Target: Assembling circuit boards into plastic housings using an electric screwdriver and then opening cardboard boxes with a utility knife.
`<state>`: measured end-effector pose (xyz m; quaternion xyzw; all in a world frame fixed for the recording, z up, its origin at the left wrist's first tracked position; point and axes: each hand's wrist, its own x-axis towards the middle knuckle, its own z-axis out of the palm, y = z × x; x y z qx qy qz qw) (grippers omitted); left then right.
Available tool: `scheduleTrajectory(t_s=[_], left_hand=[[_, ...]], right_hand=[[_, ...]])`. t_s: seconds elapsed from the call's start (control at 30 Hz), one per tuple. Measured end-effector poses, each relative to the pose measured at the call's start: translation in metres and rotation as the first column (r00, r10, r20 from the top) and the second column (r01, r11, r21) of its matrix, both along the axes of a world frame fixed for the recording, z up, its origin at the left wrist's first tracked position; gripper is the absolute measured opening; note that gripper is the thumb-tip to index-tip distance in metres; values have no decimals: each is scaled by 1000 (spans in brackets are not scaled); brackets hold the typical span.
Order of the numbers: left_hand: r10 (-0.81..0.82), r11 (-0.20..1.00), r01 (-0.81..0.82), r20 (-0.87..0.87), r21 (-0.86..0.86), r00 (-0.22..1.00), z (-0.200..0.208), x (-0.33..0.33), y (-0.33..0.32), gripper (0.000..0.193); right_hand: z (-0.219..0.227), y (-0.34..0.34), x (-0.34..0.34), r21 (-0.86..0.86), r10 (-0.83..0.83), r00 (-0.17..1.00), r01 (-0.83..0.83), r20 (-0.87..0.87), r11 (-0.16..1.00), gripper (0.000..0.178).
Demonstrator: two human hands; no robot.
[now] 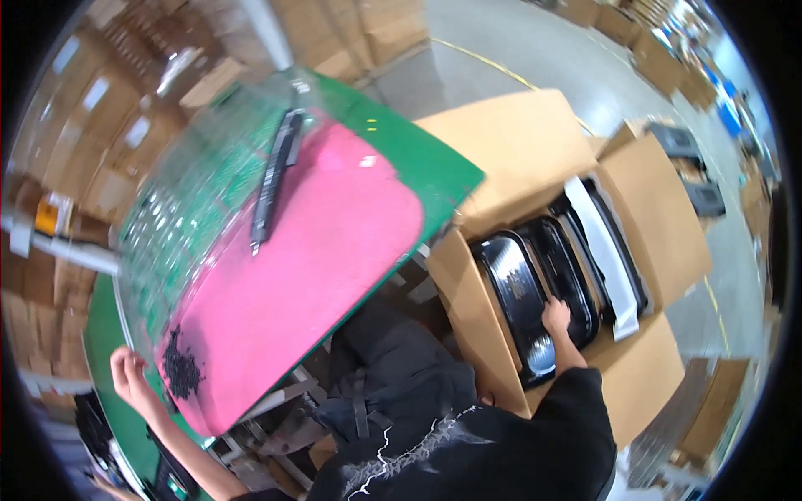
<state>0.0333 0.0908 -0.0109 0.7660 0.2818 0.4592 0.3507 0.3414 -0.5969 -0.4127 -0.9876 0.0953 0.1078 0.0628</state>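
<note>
Over the table's left edge, my left hand [129,377] is raised with its fingers curled; whether anything is in them is hidden. Beside it, a pile of small black screws [180,367] lies on the pink mat [313,259]. My right hand [556,317] reaches into an open cardboard box [468,296] at the right, fingers closed on the edge of a glossy black tray-like panel [510,271]. Another black panel [558,255] sits to the right of it, and a black part with a white strip [600,250] stands against the box's far side.
A long black bar-shaped tool [274,179] lies across the mat's far part, against a clear plastic tray [196,188] of many compartments. The mat covers a green table [447,175]. Stacked cartons [75,175] stand at the left, and black parts [703,199] lie on the floor beyond the box.
</note>
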Motion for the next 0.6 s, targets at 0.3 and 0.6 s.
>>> scheduleTrajectory(t_s=[0.3,0.6], left_hand=[[-288,958,286,-62,-38,956,10,49,-25,8],[-675,738,656,-176,-161,716,1,107,-47,24]], right_hand=[[135,-84,35,447,-131,877,-104,463,888,42],[410,241,63,207,807,501,-865,311,457,23]])
